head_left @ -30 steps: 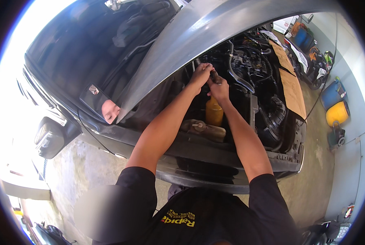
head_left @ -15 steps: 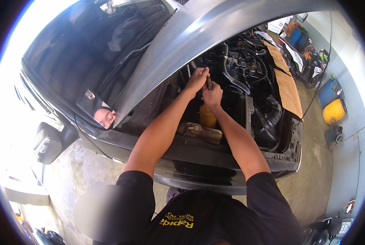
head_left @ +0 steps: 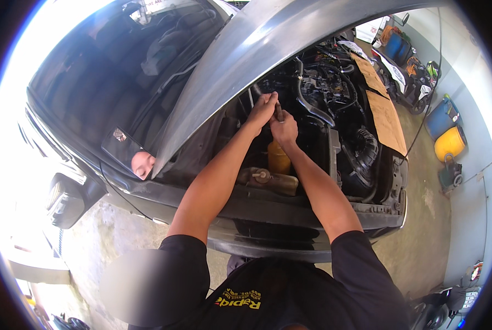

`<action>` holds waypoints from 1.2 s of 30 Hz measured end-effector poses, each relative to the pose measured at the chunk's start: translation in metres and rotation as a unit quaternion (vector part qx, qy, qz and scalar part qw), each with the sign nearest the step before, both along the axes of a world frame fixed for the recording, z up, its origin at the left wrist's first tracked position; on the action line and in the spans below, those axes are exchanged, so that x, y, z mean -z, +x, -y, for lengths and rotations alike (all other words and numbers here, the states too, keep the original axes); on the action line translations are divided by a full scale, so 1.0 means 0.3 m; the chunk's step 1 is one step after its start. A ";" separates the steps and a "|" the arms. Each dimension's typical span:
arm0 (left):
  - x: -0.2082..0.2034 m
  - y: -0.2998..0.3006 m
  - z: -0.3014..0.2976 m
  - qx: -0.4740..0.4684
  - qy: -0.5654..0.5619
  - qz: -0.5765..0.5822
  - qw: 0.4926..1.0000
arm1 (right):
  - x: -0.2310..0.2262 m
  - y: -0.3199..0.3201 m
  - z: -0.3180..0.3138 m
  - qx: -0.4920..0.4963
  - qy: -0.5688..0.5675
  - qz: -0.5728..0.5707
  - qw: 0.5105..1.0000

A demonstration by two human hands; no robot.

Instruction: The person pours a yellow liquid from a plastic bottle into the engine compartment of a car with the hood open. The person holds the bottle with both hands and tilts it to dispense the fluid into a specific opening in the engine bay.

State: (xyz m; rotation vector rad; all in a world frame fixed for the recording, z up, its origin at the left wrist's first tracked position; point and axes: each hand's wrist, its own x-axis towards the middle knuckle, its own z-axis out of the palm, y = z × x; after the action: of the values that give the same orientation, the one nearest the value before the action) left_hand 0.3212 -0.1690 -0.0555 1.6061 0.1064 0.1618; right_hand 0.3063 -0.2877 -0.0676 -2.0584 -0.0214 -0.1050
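Observation:
Both my hands reach into the engine bay of a dark vehicle, under its raised hood (head_left: 246,44). My right hand (head_left: 285,132) is closed round a short dark cylindrical piece (head_left: 279,113); its upper end sticks out above the fist, and its exact kind does not show. Just up and to the left, my left hand (head_left: 262,113) is closed with fingertips pinched together beside that piece's top; what lies in them is hidden. Below the right hand stands a yellow container (head_left: 278,159), partly covered by the wrist. In front of it sits a grubby translucent reservoir (head_left: 282,182) with a round cap (head_left: 262,176).
The engine (head_left: 326,85) and a ribbed black intake hose (head_left: 365,148) lie to the right. Cardboard sheets (head_left: 386,121) cover the far fender. A side mirror (head_left: 67,201) juts out at left. Beyond the vehicle are a blue drum (head_left: 443,121), a yellow drum (head_left: 449,144) and a motorcycle (head_left: 403,82).
The whole view has shifted slightly. Both hands keep nearly the same place and grip, and the dark piece is still in my right fist.

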 end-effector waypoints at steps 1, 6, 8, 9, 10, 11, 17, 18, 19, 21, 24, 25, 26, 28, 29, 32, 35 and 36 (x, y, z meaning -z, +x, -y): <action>-0.005 0.002 0.009 -0.002 0.004 -0.001 1.000 | 0.031 0.018 0.003 -0.014 0.021 0.033 0.999; 0.002 0.010 0.001 0.001 -0.021 0.001 1.000 | 0.093 0.042 -0.012 -0.017 0.058 0.089 0.994; 0.009 0.003 -0.025 0.001 -0.011 -0.002 1.000 | 0.054 0.005 -0.027 -0.035 0.065 0.077 0.994; 0.004 0.002 -0.024 0.007 -0.005 -0.003 1.000 | 0.048 0.005 -0.023 -0.035 0.056 0.073 0.995; 0.000 0.001 -0.021 0.014 0.001 -0.003 1.000 | 0.042 0.005 -0.019 -0.035 0.048 0.069 0.996; -0.001 -0.003 -0.016 0.011 0.004 -0.004 1.000 | 0.038 0.005 -0.016 -0.035 0.039 0.065 0.997; 0.027 0.036 -0.009 -0.027 0.004 0.015 1.000 | 0.098 0.039 -0.035 -0.035 0.050 0.152 0.987; 0.033 0.043 -0.013 -0.066 0.009 0.027 0.997 | 0.101 0.041 -0.045 -0.035 0.040 0.165 0.985; 0.039 0.048 -0.021 -0.106 0.014 0.038 0.993 | 0.103 0.044 -0.057 -0.035 0.031 0.179 0.983; 0.014 0.038 -0.013 -0.127 -0.010 -0.013 0.992 | 0.135 0.076 -0.040 -0.014 0.009 0.214 0.977; 0.007 0.044 -0.058 -0.173 -0.012 -0.037 0.984 | 0.162 0.109 -0.045 -0.008 -0.001 0.250 0.968; -0.049 -0.008 -0.013 -0.154 -0.022 -0.073 0.985 | 0.175 0.106 -0.003 -0.007 -0.001 0.226 0.974; -0.098 -0.044 0.004 -0.143 -0.031 -0.102 0.984 | 0.165 0.101 0.015 -0.013 0.002 0.208 0.978; -0.056 -0.020 -0.040 -0.154 -0.027 -0.062 0.986 | 0.125 0.097 -0.008 -0.036 0.035 0.148 0.988; -0.031 -0.004 -0.061 -0.152 -0.023 -0.057 0.987 | 0.107 0.101 -0.016 -0.047 0.050 0.117 0.991; -0.054 0.011 0.026 -0.087 -0.012 -0.083 0.993 | 0.167 0.152 0.072 -0.024 0.026 0.192 0.981; 0.103 0.088 -0.149 -0.053 -0.018 -0.106 0.993 | 0.076 0.074 -0.055 -0.068 0.039 0.110 0.991; 0.127 0.079 -0.172 -0.013 -0.023 -0.115 0.993 | 0.091 0.079 -0.053 -0.070 0.036 0.107 0.991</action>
State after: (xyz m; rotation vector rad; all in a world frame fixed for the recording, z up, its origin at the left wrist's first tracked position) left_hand 0.3448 -0.1173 -0.0937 1.5734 0.3070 -0.0059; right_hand 0.3302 -0.2718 -0.0950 -1.9587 -0.2916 -0.2359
